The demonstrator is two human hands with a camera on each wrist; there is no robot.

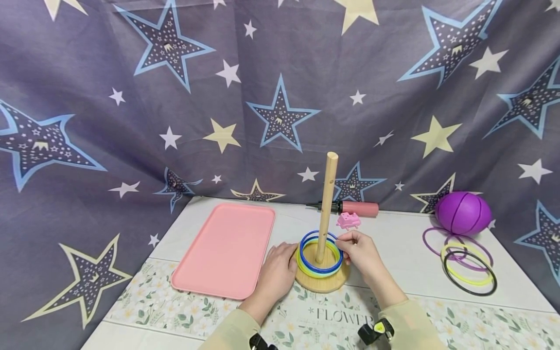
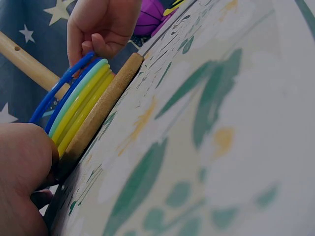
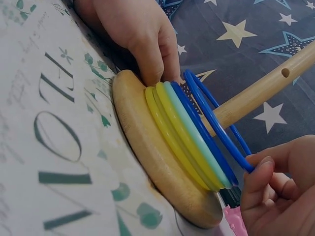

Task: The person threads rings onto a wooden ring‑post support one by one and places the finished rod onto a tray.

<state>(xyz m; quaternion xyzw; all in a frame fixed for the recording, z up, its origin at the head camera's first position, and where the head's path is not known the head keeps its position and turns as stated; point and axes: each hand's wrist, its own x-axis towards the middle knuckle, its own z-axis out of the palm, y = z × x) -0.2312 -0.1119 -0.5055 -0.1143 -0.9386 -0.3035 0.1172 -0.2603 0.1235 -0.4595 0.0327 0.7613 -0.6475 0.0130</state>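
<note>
A wooden peg (image 1: 327, 204) rises from a round wooden base (image 1: 321, 286) on the table. Around its foot lies a stack of rings: yellow ones (image 3: 186, 143) lowest, then a mint ring (image 3: 198, 136), then a blue ring. Another blue ring (image 3: 220, 130) is around the peg above them, tilted and partly apart from the stack. My right hand (image 1: 360, 253) pinches its right side between thumb and finger. My left hand (image 1: 279, 267) rests against the left side of the base, thumb beside the rings; some of its fingers are hidden.
A pink tray (image 1: 225, 250) lies at left. Behind the peg are a pink-handled pump (image 1: 359, 209) and a small pink toy (image 1: 348, 220). A purple ball (image 1: 463, 213) sits at right, with loose purple, yellow and black rings (image 1: 470, 293) before it. A star-patterned cloth hangs behind.
</note>
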